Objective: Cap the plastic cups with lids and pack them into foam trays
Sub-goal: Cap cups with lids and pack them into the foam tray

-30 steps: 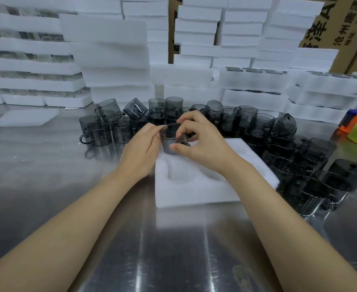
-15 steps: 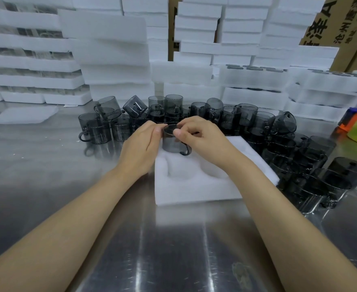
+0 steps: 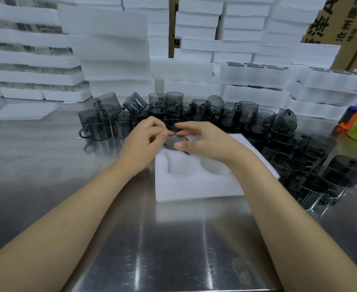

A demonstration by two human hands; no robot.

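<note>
Two bare forearms are seen now, the left forearm [image 3: 68, 218] and the right forearm [image 3: 289, 218], each uncovered along all that is shown, down to the wrist. Both are slim and smooth, and a narrowing toward the wrists can be made out. The left grip [image 3: 144, 140] is bare too, and its knuckles and finger creases are clearly shown. The right grip [image 3: 207, 142] is likewise uncovered, and a short, rounded nail is shown on its thumb [image 3: 181, 146]. The fingertips [image 3: 186, 124] of both are softened by blur, so finer detail there cannot be told
</note>
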